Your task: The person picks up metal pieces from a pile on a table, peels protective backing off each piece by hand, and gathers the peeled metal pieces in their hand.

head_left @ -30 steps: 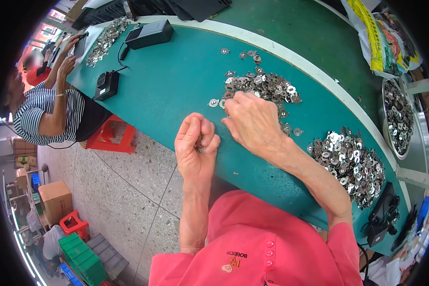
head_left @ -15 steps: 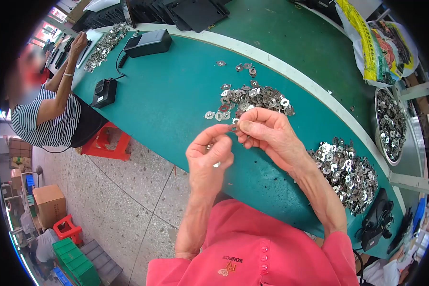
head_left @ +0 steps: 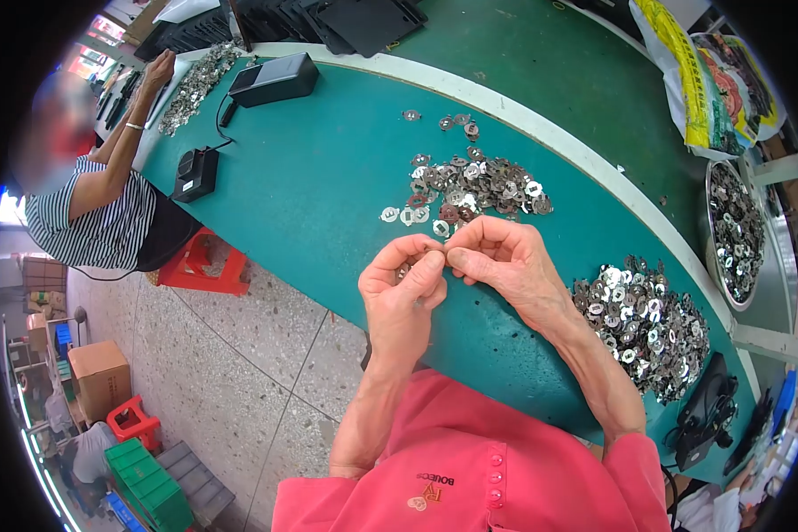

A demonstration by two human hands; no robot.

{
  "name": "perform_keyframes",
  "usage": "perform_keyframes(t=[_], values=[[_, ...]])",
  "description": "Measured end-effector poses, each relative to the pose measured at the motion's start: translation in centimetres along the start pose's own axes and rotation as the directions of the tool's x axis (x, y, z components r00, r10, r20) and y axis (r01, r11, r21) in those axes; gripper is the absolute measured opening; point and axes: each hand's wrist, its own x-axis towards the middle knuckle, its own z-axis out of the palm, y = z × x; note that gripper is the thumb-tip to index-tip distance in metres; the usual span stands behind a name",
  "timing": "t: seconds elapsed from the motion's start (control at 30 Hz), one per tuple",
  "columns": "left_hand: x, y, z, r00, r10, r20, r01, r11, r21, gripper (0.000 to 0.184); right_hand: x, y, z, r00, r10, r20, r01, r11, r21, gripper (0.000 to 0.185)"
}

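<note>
In front of my chest, my left hand (head_left: pixel 401 293) and my right hand (head_left: pixel 505 266) meet at the fingertips, thumb against forefinger on each. Both are closed on a small metal piece, almost wholly covered by the fingers. Just beyond lies a loose pile of flat round metal pieces (head_left: pixel 492 184) with cut-out centres and small side tabs. A few single ones, such as a metal disc (head_left: pixel 389 215), lie near my left fingers. To the right of my right forearm is a bigger, denser heap of similar pieces (head_left: pixel 645 332).
The green table (head_left: pixel 328 151) carries a black box (head_left: pixel 275 80) and a black charger-like block (head_left: pixel 195 174). Black cables (head_left: pixel 705 412) lie at right. A metal bowl of pieces (head_left: pixel 736 235) stands beyond the edge. At left a person in a striped shirt (head_left: pixel 106 213) sits working.
My fingertips have come closer together and slightly lower, now covering the metal piece seen between them before. My left hand has shifted a little right. The seated person's raised hands moved slightly.
</note>
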Motion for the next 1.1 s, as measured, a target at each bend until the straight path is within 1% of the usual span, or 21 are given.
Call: perform_keyframes(t=[0.1, 0.2, 0.23, 0.33, 0.47, 0.57, 0.67, 0.73, 0.83, 0.93, 1.03, 1.1], values=[[0.1, 0.3, -0.5, 0.999, -0.046, 0.013, 0.047, 0.996, -0.078, 0.010, 0.0, -0.5, 0.0, 0.999, -0.022, -0.028, 0.021, 1.000, -0.021, 0.012], [0.4, 0.7, -0.7, 0.999, -0.050, 0.018, 0.051, 0.995, -0.081, 0.010, 0.1, -0.4, -0.2, 0.995, -0.080, -0.051, 0.080, 0.997, -0.016, 0.013], [0.4, 1.1, -0.2, 0.997, -0.074, -0.033, 0.071, 0.995, -0.075, 0.010, 0.0, -0.5, -0.2, 0.994, -0.092, -0.051, 0.092, 0.996, -0.008, 0.014], [0.5, 0.8, -0.7, 0.996, -0.085, 0.028, 0.088, 0.991, -0.105, 0.010, -0.1, -0.4, -0.3, 0.994, -0.107, -0.037, 0.107, 0.994, -0.008, 0.016], [0.8, 0.6, -0.8, 0.996, -0.082, 0.043, 0.086, 0.993, -0.081, 0.010, -0.3, -0.7, -0.2, 0.989, -0.146, -0.038, 0.145, 0.989, -0.031, 0.016], [0.8, 0.3, -0.7, 0.997, -0.071, 0.028, 0.073, 0.995, -0.067, 0.011, -0.3, -0.7, -0.4, 0.989, -0.147, -0.033, 0.145, 0.988, -0.046, 0.017], [1.0, 0.3, -0.6, 0.998, -0.063, 0.012, 0.064, 0.997, -0.042, 0.012, -0.2, -0.8, -0.5, 0.994, -0.105, -0.028, 0.103, 0.993, -0.055, 0.016], [0.8, 0.3, -0.6, 0.998, -0.068, -0.017, 0.067, 0.997, -0.022, 0.013, 0.0, -0.5, -0.7, 0.991, -0.132, -0.031, 0.130, 0.990, -0.059, 0.016], [0.8, 0.2, -0.4, 0.999, -0.044, 0.010, 0.044, 0.999, -0.022, 0.014, 0.1, -0.3, -0.5, 0.988, -0.154, -0.033, 0.152, 0.988, -0.034, 0.015], [0.7, 0.2, -0.4, 0.999, -0.053, 0.006, 0.052, 0.998, 0.025, 0.013, 0.0, -0.6, -0.2, 0.988, -0.151, -0.030, 0.151, 0.989, 0.006, 0.013], [0.8, -0.3, -1.2, 0.997, -0.032, 0.067, 0.031, 0.999, 0.023, 0.015, -0.1, -0.6, -0.1, 0.988, -0.156, -0.019, 0.157, 0.987, 0.025, 0.011], [0.8, -0.2, -0.9, 0.995, 0.020, 0.093, -0.027, 0.997, 0.075, 0.029, -0.1, -0.5, -0.1, 0.987, -0.157, -0.012, 0.158, 0.987, 0.028, 0.011]])
